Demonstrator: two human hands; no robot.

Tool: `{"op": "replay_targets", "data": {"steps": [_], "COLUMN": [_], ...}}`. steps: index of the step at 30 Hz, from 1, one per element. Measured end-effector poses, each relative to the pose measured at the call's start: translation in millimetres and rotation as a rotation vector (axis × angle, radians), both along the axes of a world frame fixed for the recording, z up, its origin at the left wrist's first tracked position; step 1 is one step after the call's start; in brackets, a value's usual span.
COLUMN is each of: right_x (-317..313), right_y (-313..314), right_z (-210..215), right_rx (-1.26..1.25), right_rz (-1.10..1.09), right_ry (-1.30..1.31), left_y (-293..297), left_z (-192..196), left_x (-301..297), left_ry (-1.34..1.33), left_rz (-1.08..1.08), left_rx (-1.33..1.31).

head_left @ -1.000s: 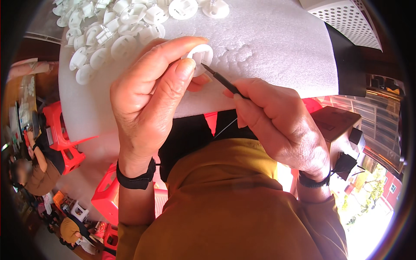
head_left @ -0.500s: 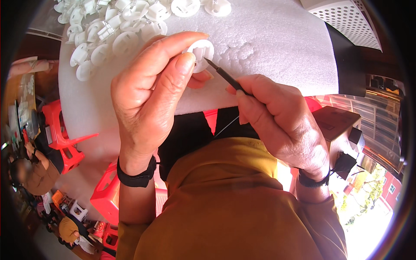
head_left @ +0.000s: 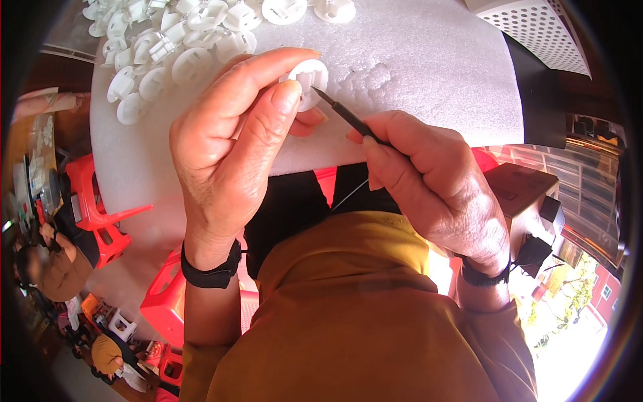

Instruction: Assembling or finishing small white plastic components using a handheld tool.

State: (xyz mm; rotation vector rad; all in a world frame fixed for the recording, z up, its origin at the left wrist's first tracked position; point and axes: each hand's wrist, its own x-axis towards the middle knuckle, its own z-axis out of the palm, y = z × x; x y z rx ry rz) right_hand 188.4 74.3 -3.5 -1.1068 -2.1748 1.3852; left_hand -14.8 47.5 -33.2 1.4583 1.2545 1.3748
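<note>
My left hand (head_left: 231, 141) pinches a small round white plastic part (head_left: 312, 72) between thumb and fingers, above the foam-covered table. The part has ridges on the side that shows. My right hand (head_left: 429, 177) is closed round a slim dark pen-shaped tool (head_left: 349, 119) with a pointed tip. That tip is at the right edge of the part's ridged middle and seems to touch it. Whether the tip is a blade or a plain point is too small to tell. A heap of similar white plastic parts (head_left: 191, 65) lies at the far left of the table.
White foam sheeting (head_left: 435, 87) covers the table. At the far right stands a white perforated metal housing (head_left: 536, 33). A brown box (head_left: 519, 187) is to my right. Red plastic stools (head_left: 164, 295) stand at my left, and another person (head_left: 57, 271) works farther off.
Both hands, the part and the tool have shifted very slightly to the left together. The grip of each hand looks the same.
</note>
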Motion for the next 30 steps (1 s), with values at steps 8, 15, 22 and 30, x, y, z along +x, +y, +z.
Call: {"op": "replay_targets", "data": {"steps": [8, 15, 22, 30], "right_x": [1.2, 2.0, 2.5, 2.8], "right_y": [1.3, 1.2, 1.8, 1.5], "right_z": [0.5, -1.1, -1.4, -3.7], "right_rx": [-0.042, -0.027, -0.037, -0.041], "right_rz": [0.008, 0.019, 0.021, 0.021], "right_ry": [-0.003, 0.022, 0.031, 0.059], "left_y": [-0.2, -0.4, -0.5, -0.6], "left_z": [-0.4, -1.4, -1.3, -2.1], "left_x": [1.4, 2.6, 2.6, 3.9], "left_ry": [0.001, -0.007, -0.005, 0.005], "left_rz": [0.01, 0.018, 0.018, 0.023], "left_rx": [0.007, 0.014, 0.017, 0.033]}}
